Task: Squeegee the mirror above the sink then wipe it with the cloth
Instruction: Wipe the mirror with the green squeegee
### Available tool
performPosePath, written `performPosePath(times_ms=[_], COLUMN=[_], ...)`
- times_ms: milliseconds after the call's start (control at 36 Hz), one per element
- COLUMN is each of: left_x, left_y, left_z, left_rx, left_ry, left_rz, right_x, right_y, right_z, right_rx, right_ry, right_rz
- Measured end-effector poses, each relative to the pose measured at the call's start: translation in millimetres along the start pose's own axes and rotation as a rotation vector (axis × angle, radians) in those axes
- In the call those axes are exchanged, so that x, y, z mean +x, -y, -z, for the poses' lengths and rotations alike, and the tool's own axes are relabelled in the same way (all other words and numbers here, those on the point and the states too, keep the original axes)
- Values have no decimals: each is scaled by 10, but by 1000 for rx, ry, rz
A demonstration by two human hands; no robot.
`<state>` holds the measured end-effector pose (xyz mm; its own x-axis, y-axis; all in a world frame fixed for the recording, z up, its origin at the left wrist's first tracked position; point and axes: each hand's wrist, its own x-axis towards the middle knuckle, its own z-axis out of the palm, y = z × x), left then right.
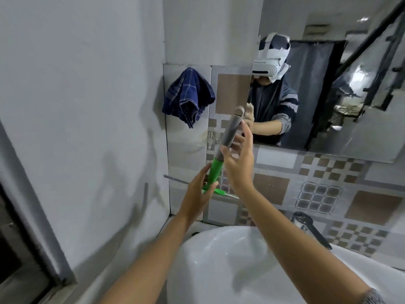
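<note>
Bathroom corner with a white sink (219,255), patterned tiles (317,194) and a mirror (328,95), both hands on a squeegee (221,150).

Squeegee's got a grey handle up top and a green neck lower down, tilted, blade end low against the tiles just left of the mirror's bottom corner, so not on the glass. Left hand (198,189) sits at the green part near the blade, fingers loosely curled, can't tell if it's really gripping. Right hand (238,159) is on the grey handle with fingers spread, more resting on it than wrapped round. Blue checked cloth (188,97) hangs on the wall left of the mirror, well apart from both hands. Sink bowl looks empty, tap (311,229) at its right edge.
</note>
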<state>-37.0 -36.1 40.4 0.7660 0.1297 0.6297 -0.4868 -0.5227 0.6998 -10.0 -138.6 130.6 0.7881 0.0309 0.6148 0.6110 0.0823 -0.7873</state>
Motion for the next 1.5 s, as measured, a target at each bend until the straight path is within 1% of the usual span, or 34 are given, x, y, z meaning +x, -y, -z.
performPosePath(times_ms=[56,139,222,306,361,417,472,556,667,778,861,1028,1111,1194,1278,1333,1417,1444,1500], left_x=[61,156,233,298,347,402,466,578,737,897,994,1183,1292,1431,1616,1756,1984,2066,2230], left_y=[-121,-280,-446,-583,-660,-742,-820,-922,-1108,-1318,-1448,-1650,-1772,-1912,-2021,-2089,-2171,-2197,-2272], left_z=[23,63,112,178,229,275,307,335,333,288,238,125,64,-5,-28,-35,-75,-93,-133], left_rx=[38,97,153,188,232,295,348,396,468,507,495,467,460,482,509,534,570,568,520], left_ry=[13,60,75,78,111,150,179,191,204,266,298,296,327,341,314,260,67,-11,-152], left_rz=[-85,-134,-154,-243,-296,-351,-406,-463,-578,-644,-673,-695,-698,-741,-783,-822,-905,-911,-863], right_x=[34,65,82,106,115,119,113,79,22,-11,-12,95,206,363,574,751,1080,1203,1455], right_y=[161,383,588,714,793,877,944,962,957,952,943,958,1011,1041,1039,1070,1207,1280,1453], right_z=[142,397,645,897,1079,1269,1453,1710,1973,2138,2181,2135,2046,1964,1935,1938,1944,1936,1902], right_rx=[-17,-31,-19,-14,-36,-109,-239,-421,-711,-893,-968,-997,-1009,-1067,-1131,-1144,-1176,-1178,-1173], right_ry=[-33,-75,-107,-143,-161,-163,-125,-23,95,205,236,226,235,199,133,71,-4,-17,-26], right_rz=[37,79,80,68,74,96,107,123,242,264,298,318,374,457,539,595,677,703,746])
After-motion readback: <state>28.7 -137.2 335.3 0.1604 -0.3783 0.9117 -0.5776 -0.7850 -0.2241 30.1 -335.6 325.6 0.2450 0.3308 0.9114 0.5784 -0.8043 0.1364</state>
